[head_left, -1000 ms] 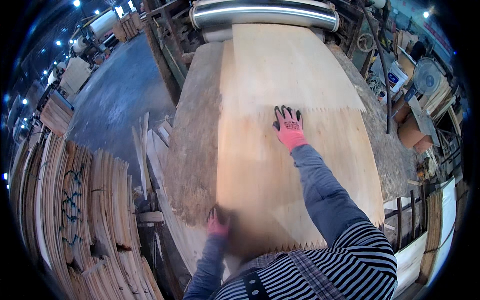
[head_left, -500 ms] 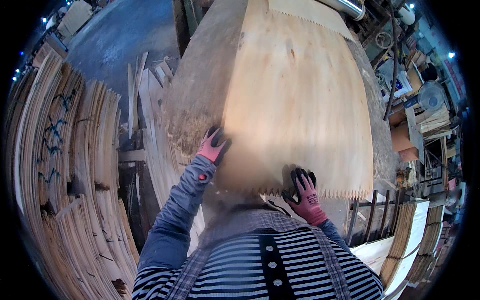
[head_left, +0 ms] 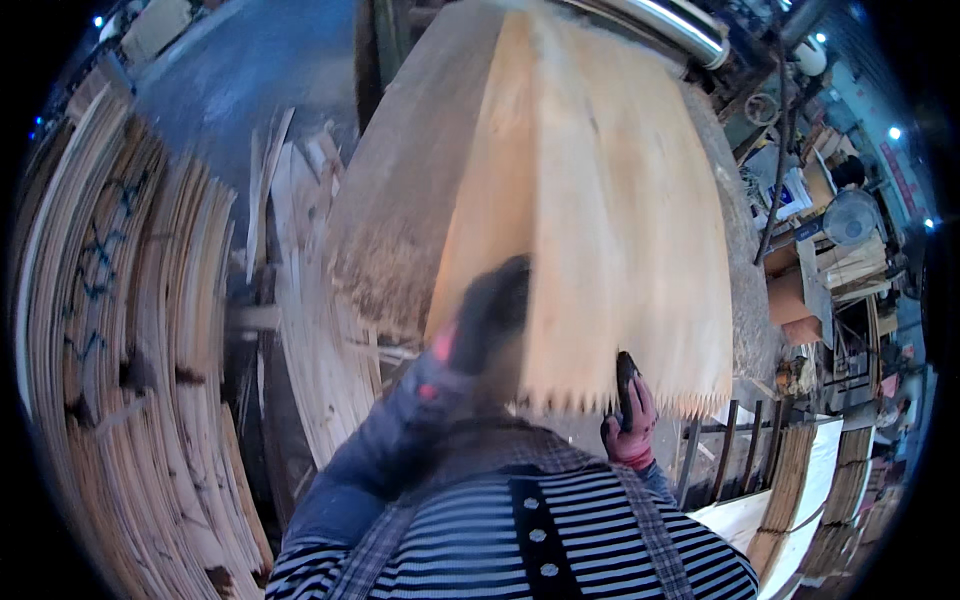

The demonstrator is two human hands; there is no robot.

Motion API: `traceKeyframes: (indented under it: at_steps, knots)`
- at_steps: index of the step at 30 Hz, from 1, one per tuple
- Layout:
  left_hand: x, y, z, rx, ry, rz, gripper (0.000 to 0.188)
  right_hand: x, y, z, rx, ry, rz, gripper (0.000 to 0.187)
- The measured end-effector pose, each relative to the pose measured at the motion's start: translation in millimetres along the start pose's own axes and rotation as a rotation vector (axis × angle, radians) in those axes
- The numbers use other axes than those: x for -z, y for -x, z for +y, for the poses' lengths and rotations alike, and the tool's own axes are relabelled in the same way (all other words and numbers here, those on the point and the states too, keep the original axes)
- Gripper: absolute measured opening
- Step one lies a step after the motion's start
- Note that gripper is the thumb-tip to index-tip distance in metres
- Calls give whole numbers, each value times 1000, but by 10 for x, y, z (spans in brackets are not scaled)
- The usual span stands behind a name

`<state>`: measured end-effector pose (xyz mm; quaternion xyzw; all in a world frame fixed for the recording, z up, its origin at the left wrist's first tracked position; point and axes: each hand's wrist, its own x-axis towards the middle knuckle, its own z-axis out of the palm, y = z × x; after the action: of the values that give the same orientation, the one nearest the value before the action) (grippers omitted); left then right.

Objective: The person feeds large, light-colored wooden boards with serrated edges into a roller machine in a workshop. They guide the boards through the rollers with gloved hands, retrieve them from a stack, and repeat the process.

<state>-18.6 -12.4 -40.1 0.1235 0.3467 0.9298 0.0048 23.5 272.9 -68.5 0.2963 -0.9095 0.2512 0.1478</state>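
Observation:
A pale wood veneer sheet (head_left: 630,230) with a toothed near edge lies over the worn table (head_left: 410,170). Its left edge stands a little raised, and a strip of another veneer layer (head_left: 483,190) shows beneath it on the left. My left hand (head_left: 490,315), in a pink and black glove, is smeared by motion beside that raised edge; its fingers cannot be made out. At the near toothed edge, my right hand (head_left: 632,420), in a matching glove, pinches the veneer sheet, some fingers hidden below it.
A shiny metal roller (head_left: 680,30) crosses the table's far end. Tall stacks of veneer (head_left: 150,330) stand on my left, with loose wood strips (head_left: 315,300) between them and the table. A metal rack (head_left: 735,450), bundled sheets (head_left: 800,490) and a fan (head_left: 850,217) are on the right.
My left hand has moved right from the table's left side. The top sheet's left edge has lifted and shifted right. My right hand now grips its near edge. The far toothed sheet is no longer visible.

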Motion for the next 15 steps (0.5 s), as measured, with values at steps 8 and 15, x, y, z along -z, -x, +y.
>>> traceKeyframes:
  at_steps: [8,15]
  knots:
    - [1203,634,-594,397,-1537,639,74,-56,-1588,315,54,182,102,53]
    - [484,425,33,477,-1252,796,47,-732,-2695,964,220,285,136,45]
